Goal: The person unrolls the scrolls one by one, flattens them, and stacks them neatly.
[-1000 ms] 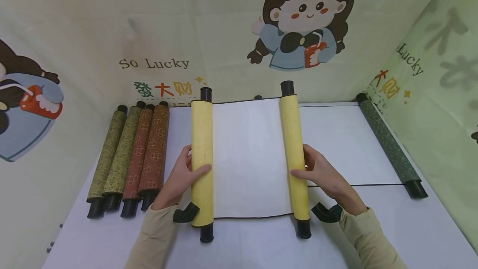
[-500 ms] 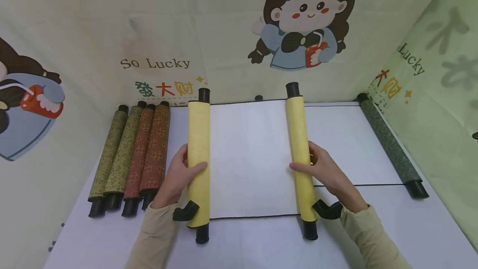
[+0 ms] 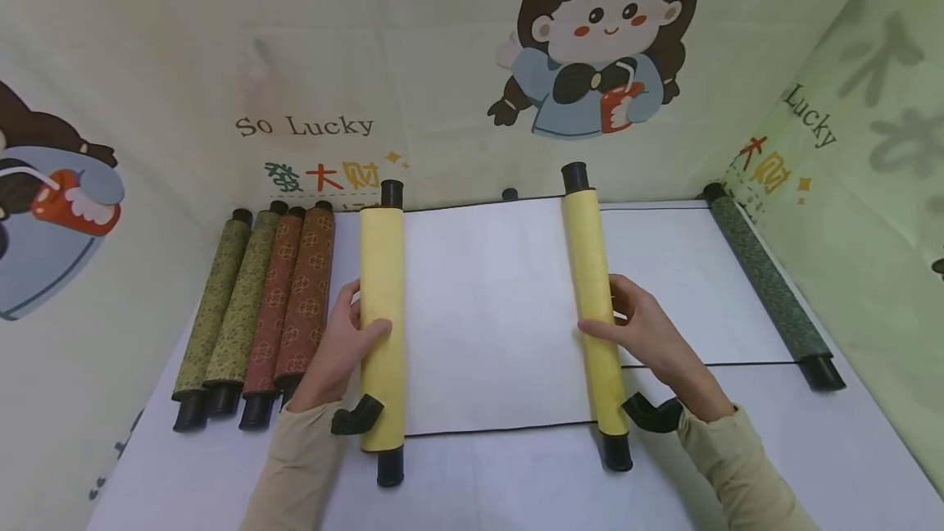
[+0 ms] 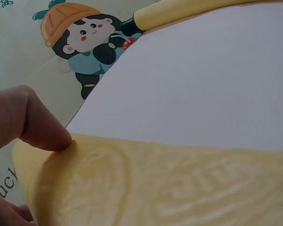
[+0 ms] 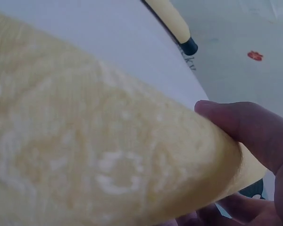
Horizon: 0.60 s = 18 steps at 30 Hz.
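A yellow patterned scroll with black end knobs lies partly unrolled between my hands, its white sheet [image 3: 494, 318] showing between two rolls. My left hand [image 3: 352, 347] grips the left roll [image 3: 382, 269], thumb over the top and fingers curled behind its outer side. Round the right roll [image 3: 590, 260] my right hand [image 3: 642, 330] is curled in the same way, thumb on the face. The left wrist view shows the thumb [image 4: 47, 122] pressing at the roll's edge by the white sheet. In the right wrist view the thumb [image 5: 245, 122] lies along the roll, with fingers underneath.
Several rolled scrolls, green ones [image 3: 214, 301] and red ones [image 3: 306, 293], lie side by side at the left. A dark green scroll [image 3: 770, 285] lies at the right, its white sheet [image 3: 678, 285] spread out and partly behind the yellow scroll. A printed cloth [image 3: 442, 64] hangs behind the table.
The two yellow rolls have moved apart, the left one leftward and the right one rightward. More white sheet shows between them. Both hands keep their grip.
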Available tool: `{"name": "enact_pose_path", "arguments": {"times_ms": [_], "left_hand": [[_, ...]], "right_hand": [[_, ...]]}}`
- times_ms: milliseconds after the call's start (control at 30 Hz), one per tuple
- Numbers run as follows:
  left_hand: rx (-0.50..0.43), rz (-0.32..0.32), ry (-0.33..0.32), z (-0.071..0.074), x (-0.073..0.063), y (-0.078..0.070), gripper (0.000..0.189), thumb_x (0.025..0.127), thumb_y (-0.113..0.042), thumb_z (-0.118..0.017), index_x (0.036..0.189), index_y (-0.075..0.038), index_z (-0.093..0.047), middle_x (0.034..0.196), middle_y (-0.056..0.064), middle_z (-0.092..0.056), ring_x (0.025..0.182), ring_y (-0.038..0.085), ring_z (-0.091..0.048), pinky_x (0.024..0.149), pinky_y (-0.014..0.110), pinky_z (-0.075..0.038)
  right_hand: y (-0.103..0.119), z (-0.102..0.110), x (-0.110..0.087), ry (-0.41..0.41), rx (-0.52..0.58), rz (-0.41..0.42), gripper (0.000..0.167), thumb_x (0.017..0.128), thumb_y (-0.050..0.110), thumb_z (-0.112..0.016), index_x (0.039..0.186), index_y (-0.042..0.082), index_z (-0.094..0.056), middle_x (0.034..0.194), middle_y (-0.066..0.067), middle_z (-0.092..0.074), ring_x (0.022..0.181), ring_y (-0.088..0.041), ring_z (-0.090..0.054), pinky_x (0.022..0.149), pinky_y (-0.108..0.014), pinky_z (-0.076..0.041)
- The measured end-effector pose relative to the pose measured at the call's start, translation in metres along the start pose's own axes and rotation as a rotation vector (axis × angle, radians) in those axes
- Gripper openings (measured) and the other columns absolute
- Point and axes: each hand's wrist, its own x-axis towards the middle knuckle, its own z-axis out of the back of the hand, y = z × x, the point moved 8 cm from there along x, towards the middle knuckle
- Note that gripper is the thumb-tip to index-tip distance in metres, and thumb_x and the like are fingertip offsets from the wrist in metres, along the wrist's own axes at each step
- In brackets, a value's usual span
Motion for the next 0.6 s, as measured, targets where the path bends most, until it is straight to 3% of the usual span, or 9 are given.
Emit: {"name": "enact_pose_path", "arguments": {"times_ms": [167, 300, 400, 533, 600], "left_hand": [[-0.046, -0.006, 0.047, 0.002, 0.003, 0.006, 0.075, 0.091, -0.002, -0.052, 0.154, -0.012, -0.012, 0.134, 0.024, -0.047, 0.097, 0.018, -0.064, 0.08, 0.034, -0.054], [-0.166, 0.006, 0.073, 0.006, 0.008, 0.014, 0.065, 0.096, -0.003, -0.046, 0.152, -0.008, -0.014, 0.129, 0.017, -0.05, 0.099, 0.016, -0.063, 0.085, 0.032, -0.053], [-0.216, 0.04, 0.069, 0.009, 0.011, 0.021, 0.061, 0.1, -0.011, -0.05, 0.151, -0.005, -0.018, 0.129, 0.016, -0.052, 0.1, 0.013, -0.064, 0.086, 0.03, -0.053], [-0.16, 0.086, 0.077, 0.003, 0.013, 0.028, 0.071, 0.096, -0.016, -0.063, 0.152, -0.009, -0.02, 0.138, 0.022, -0.05, 0.1, 0.014, -0.067, 0.087, 0.03, -0.054], [-0.13, 0.098, 0.089, -0.002, 0.015, 0.03, 0.075, 0.094, -0.014, -0.064, 0.153, -0.008, -0.018, 0.14, 0.025, -0.05, 0.1, 0.016, -0.068, 0.088, 0.03, -0.054]], "right_hand": [[0.0, 0.0, -0.001, -0.005, -0.01, 0.014, 0.068, 0.087, 0.018, -0.077, 0.143, 0.003, -0.041, 0.126, -0.02, -0.056, 0.108, -0.032, -0.059, 0.08, -0.037, -0.055], [0.0, 0.002, -0.001, -0.007, -0.007, 0.025, 0.069, 0.087, 0.017, -0.077, 0.143, 0.003, -0.041, 0.126, -0.02, -0.056, 0.109, -0.033, -0.059, 0.08, -0.036, -0.056], [0.001, 0.002, 0.0, -0.004, 0.005, 0.028, 0.068, 0.087, 0.017, -0.078, 0.143, 0.003, -0.042, 0.127, -0.019, -0.057, 0.11, -0.033, -0.059, 0.08, -0.036, -0.056], [0.002, 0.005, 0.001, -0.014, -0.01, 0.039, 0.065, 0.087, 0.018, -0.077, 0.142, 0.004, -0.044, 0.126, -0.019, -0.057, 0.109, -0.033, -0.059, 0.078, -0.036, -0.056], [0.002, 0.008, 0.002, -0.03, -0.028, 0.037, 0.065, 0.087, 0.018, -0.077, 0.141, 0.005, -0.045, 0.126, -0.019, -0.057, 0.108, -0.033, -0.059, 0.078, -0.037, -0.056]]}}
